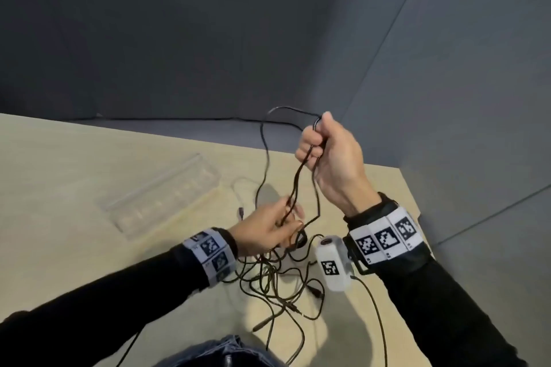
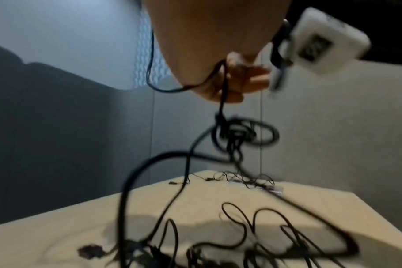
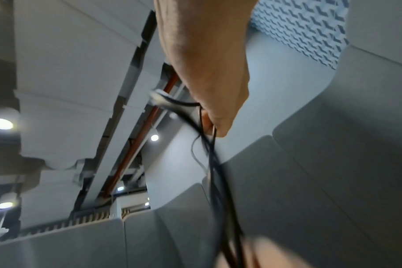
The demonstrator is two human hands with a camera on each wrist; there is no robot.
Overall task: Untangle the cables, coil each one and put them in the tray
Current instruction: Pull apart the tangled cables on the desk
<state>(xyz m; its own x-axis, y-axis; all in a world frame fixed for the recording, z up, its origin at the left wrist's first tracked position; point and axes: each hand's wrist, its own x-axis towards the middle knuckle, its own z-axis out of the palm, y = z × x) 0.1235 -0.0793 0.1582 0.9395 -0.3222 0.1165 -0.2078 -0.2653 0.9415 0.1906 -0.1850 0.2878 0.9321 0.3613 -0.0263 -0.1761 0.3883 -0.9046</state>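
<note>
I see the table first, and I place everything else from it. The clear tray lies on it toward its far left, with no cable in it that I can make out. The tangle of thin black cables sprawls on its near edge, several plugs loose in it. My right hand is raised above the table, fist clenched round 1 doubled cable near its bend. My left hand, lower and just above the tangle, pinches the strands hanging from the right. The cable looks light, limp and springy; I judge it will snag rather than slide, so I would hold near a plug and feed it out slowly.
</note>
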